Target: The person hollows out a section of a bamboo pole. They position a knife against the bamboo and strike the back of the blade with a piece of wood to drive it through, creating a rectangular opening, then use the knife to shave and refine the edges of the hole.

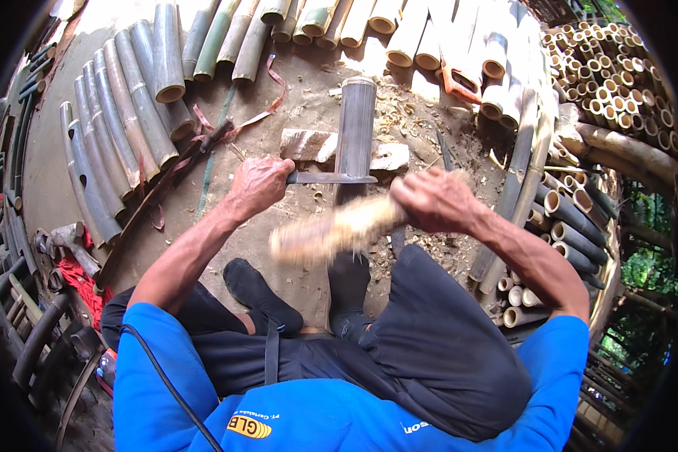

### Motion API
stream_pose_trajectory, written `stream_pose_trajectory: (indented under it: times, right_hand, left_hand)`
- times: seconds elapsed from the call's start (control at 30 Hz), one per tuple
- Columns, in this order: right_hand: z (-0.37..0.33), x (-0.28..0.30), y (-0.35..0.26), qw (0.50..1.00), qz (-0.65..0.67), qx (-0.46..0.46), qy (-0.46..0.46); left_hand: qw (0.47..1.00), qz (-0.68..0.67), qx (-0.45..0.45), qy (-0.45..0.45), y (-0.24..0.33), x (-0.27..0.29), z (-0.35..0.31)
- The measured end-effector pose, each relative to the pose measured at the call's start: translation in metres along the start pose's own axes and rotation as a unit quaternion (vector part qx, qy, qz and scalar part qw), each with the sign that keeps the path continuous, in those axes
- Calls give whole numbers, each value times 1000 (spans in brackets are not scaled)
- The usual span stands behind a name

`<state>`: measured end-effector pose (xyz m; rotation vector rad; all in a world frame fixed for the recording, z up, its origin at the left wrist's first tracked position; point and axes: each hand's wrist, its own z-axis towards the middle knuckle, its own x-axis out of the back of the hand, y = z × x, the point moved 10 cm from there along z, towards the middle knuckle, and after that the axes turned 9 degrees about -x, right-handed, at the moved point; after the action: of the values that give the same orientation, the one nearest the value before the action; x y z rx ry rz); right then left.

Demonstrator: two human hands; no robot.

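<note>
My left hand [260, 187] is closed round the grip of a knife [318, 178]. The blade runs to the right across the near end of a dark bamboo tube [356, 124], seemingly touching it. That tube rests over a pale, rough wood block [307, 145] on the ground. In my right hand [435, 200] is the narrow end of a thick wooden club [335, 230], smeared by motion. Its heavy end points left, on my side of the blade and apart from it, above my feet.
Cut bamboo tubes [117, 109] lie in rows at left and along the far side. An orange-handled saw [459, 87] lies among those at far right. More bamboo [610, 75] is stacked at right. Shavings [407, 105] litter the ground; a red cloth [83, 290] lies at left.
</note>
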<state>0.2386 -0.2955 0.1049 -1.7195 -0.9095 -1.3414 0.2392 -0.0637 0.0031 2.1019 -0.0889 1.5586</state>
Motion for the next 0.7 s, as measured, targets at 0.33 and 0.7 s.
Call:
stream_pose_trajectory:
  times: [0.33, 0.7]
  right_hand:
    - [-9, 16, -21, 998, 24, 61, 6]
    - [-8, 10, 40, 996, -1, 58, 71]
  left_hand:
    - [999, 5, -21, 43, 1, -4, 4]
    - [997, 33, -43, 57, 11, -4, 18]
